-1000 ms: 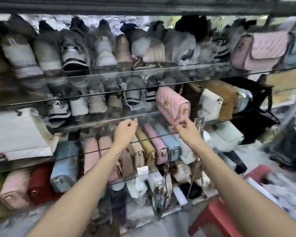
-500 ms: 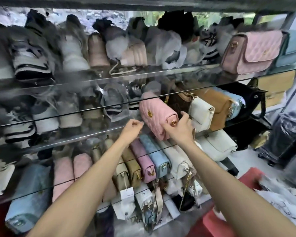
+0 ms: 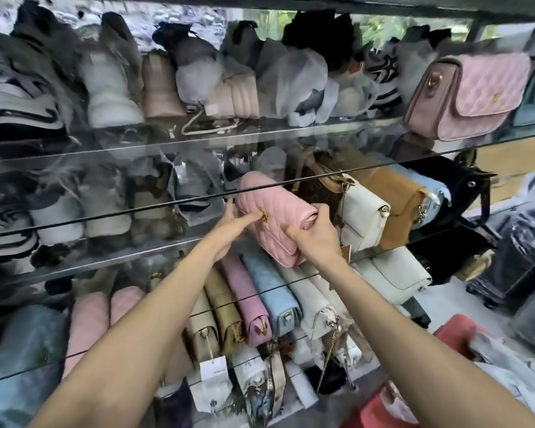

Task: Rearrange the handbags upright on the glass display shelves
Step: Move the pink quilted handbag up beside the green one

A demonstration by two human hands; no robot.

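Both hands are on the pink quilted handbag (image 3: 272,217) at the centre of the frame, and it's going onto the middle glass shelf (image 3: 112,257), into the gap just left of the white handbag (image 3: 363,214). This looks like the seating step: the bag is tilted, its near end overhanging the shelf's front edge. The right hand (image 3: 315,239) grips that near end, thumb wrapped over the top, fingers curled underneath. The left hand (image 3: 229,233) lies against the bag's left side with fingers mostly extended, fingertips up by the gold clasp (image 3: 263,216), steadying rather than clutching. Next, I'd say, comes a push further in and a turn to stand it straight, minding the neighbours packed close on the right and the row of bags directly below.
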